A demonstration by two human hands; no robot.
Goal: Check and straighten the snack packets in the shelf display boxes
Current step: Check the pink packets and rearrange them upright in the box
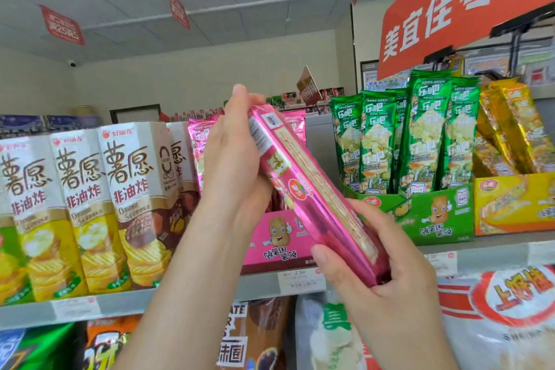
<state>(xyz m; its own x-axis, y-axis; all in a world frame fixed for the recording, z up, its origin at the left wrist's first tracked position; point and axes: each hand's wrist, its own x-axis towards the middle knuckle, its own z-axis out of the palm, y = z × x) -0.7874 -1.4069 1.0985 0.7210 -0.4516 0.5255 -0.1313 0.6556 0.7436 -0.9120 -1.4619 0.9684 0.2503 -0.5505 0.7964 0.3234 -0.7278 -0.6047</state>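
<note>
Pink snack packet [312,189] grasped by both hands, left hand [237,156] top, right hand [387,276] bottom, long axis tilted, pink display box [276,237] just behind.

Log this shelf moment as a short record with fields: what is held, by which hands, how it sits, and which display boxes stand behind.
held item: pink packet
left hand: grips the packet's upper end
right hand: grips its lower end
packet pose: tilted, top toward the left, back side facing the camera
pink box: behind the hands, pink packets inside
green box: to the right, green packets upright
yellow box: far right, packets leaning
</note>
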